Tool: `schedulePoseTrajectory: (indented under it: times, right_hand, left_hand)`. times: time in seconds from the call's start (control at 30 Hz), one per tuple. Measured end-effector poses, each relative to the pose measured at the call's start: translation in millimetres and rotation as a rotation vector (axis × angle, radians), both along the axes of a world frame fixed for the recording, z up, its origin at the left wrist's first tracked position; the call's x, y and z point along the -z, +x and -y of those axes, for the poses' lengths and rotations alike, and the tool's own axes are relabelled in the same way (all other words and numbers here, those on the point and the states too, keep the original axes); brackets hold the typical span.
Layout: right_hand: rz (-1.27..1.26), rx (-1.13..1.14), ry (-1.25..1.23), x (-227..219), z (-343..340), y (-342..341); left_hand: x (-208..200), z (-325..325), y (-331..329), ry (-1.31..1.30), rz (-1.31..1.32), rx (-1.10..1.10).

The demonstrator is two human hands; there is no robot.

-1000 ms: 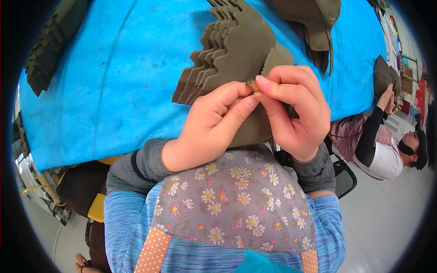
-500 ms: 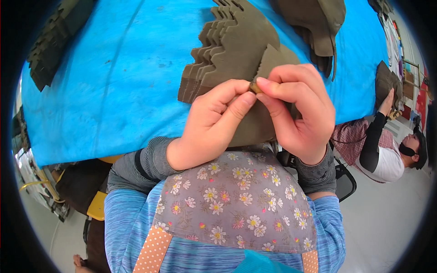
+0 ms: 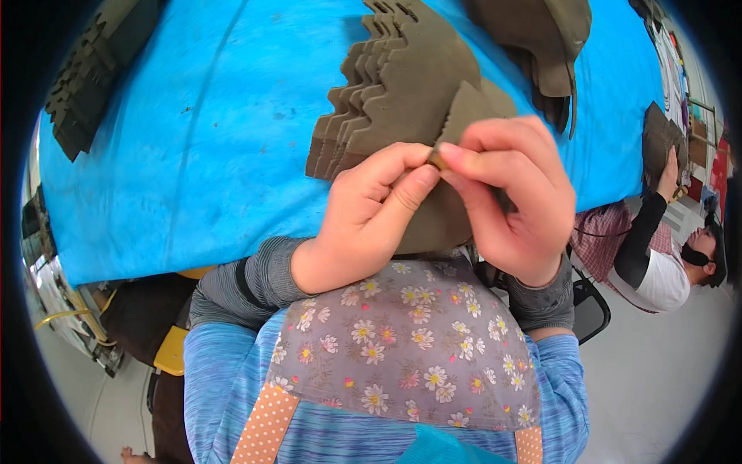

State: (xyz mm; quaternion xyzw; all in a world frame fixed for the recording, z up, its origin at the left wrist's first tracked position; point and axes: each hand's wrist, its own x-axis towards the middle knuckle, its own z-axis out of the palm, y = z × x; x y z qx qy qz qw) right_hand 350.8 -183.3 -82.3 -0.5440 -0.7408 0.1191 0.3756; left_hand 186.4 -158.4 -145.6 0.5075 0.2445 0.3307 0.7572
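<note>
A tiny brown bit point(image 3: 437, 161) is near the middle of the frame. The left hand point(image 3: 359, 213) and the right hand point(image 3: 529, 197) both pinch it, finger and thumb tips closed on it. It is so small that using just the tips seems the best way to hold it. Above them is a gray-brown stack point(image 3: 421, 69) with zigzag edges on a blue cloth point(image 3: 209, 155), likely kept close so it is easy to reach. A dark pile point(image 3: 100, 69) is at the upper left. Since one second ago, the right fingers hide more of the bit, and that hand is now blurry.
</note>
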Motion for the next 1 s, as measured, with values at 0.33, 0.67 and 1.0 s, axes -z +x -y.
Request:
schedulePoseTrajectory:
  times: [0.33, 0.67, 1.0]
  right_hand:
    - [0.06, 0.005, -0.09, -11, 18, 13]
    - [0.021, -0.029, -0.069, -6, 12, 13]
    - [-0.055, -0.016, -0.019, -1, -1, 0]
  left_hand:
    - [3, 8, 1, -0.113, -0.002, -0.092]
    - [2, 5, -3, -0.084, -0.003, -0.058]
    - [-4, 2, 5, 0.087, -0.017, -0.175]
